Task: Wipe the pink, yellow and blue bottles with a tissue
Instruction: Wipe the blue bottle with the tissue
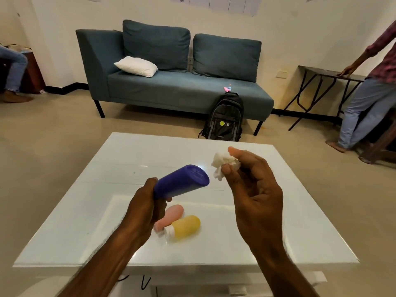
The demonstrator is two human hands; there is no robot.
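While our left hand (pixel 147 202) gripped the blue bottle (pixel 182 181) at frame centre, fingers wrapped round its lower end and base tilted up, our right hand (pixel 252 185) pinched a crumpled tissue (pixel 220 163) just beside it, apart. Below them, the pink bottle (pixel 171 216) and yellow bottle (pixel 185 227) lay touching on the white table (pixel 85 211).

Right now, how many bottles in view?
3. The blue bottle is held up in the left hand. The pink bottle and yellow bottle lie side by side on the white table. None looks hidden.
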